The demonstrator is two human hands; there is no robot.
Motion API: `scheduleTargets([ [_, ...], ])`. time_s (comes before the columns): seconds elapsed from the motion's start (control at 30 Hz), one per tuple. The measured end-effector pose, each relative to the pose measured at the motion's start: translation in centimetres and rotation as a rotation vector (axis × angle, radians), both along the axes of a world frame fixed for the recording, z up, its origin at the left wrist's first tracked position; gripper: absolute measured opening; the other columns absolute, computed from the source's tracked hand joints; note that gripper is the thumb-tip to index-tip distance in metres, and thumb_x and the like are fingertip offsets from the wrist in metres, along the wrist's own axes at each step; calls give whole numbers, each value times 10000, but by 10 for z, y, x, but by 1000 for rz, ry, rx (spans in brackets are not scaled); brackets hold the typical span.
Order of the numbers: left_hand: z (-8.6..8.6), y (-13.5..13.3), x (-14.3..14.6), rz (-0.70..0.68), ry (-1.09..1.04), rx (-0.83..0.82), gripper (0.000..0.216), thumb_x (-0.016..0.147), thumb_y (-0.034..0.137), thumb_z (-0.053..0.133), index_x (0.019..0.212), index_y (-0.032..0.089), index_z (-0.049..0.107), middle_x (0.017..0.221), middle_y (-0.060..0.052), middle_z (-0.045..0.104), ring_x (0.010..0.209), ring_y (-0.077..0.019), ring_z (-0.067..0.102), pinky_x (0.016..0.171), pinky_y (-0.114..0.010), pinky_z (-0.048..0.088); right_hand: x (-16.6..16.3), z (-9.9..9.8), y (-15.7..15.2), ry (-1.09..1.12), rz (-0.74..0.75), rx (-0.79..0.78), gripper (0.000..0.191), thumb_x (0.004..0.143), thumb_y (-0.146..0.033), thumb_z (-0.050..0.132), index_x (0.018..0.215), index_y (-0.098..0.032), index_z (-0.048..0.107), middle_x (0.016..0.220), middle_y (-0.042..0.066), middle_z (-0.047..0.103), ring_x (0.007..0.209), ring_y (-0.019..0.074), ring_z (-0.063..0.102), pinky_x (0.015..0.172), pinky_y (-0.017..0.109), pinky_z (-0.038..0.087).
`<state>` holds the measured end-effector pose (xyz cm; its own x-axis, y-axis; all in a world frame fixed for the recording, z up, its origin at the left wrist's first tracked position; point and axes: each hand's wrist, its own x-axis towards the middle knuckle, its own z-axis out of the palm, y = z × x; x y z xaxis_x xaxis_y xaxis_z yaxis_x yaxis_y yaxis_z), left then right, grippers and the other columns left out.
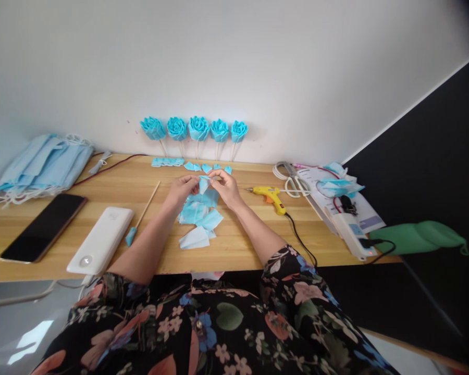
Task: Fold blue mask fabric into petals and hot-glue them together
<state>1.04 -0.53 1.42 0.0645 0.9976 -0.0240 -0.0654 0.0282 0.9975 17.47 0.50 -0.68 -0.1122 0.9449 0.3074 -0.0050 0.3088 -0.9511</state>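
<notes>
Between my two hands is a small piece of light-blue face-mask fabric (204, 185). My left hand (184, 188) pinches its left side, and my right hand (225, 187) pinches the right, with fingertips closed on it. Below my hands lies a loose pile of blue fabric pieces (197, 211). Several folded blue petals (192, 166) sit in a row just beyond my fingers. Left of my left forearm rests a wooden stick (148, 203) with a blue fabric tip (131, 236). Several blue fabric roses (199, 128) on sticks lean against the wall behind.
A yellow glue gun (271, 197) lies right of my hands, its cord running to the table edge. Farther right are scissors (295, 186), papers (316, 190), a power strip (352, 234) and a green pouch (418, 237). A mask stack (47, 161), phone (42, 228) and white power bank (100, 239) occupy the left.
</notes>
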Motion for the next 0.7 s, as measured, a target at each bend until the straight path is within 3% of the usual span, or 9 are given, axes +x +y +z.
scheduleTargets([
  [0.2, 1, 0, 0, -7, 19, -15, 266, 636, 407, 679, 575, 160, 600, 499, -2, 550, 504, -110, 463, 543, -244, 364, 2, 1, 1, 142, 34, -68, 382, 811, -432, 628, 1144, -246, 627, 1027, 24, 699, 956, 190, 641, 886, 338, 520],
  [0.33, 4, -3, 1, -29, 41, -1, 238, 619, 380, 668, 556, 159, 605, 492, 1, 545, 504, -106, 455, 546, -242, 363, 3, 3, 0, 83, 6, -89, 361, 814, -477, 630, 1074, -236, 698, 1022, 29, 707, 946, 196, 633, 887, 347, 515],
  [0.53, 7, -4, 4, -30, 94, -18, 234, 645, 370, 672, 557, 162, 608, 490, 5, 539, 496, -105, 448, 539, -243, 353, 0, -2, 3, 122, -28, -119, 283, 741, -447, 703, 906, -218, 683, 857, 7, 672, 756, 152, 607, 703, 286, 534],
  [0.7, 3, -3, 2, -13, 78, -9, 239, 665, 353, 648, 533, 166, 581, 483, 3, 534, 496, -105, 451, 535, -243, 347, 1, -3, 3, 50, -30, -53, 200, 750, -375, 680, 865, -212, 677, 903, 4, 674, 783, 146, 617, 717, 271, 532],
])
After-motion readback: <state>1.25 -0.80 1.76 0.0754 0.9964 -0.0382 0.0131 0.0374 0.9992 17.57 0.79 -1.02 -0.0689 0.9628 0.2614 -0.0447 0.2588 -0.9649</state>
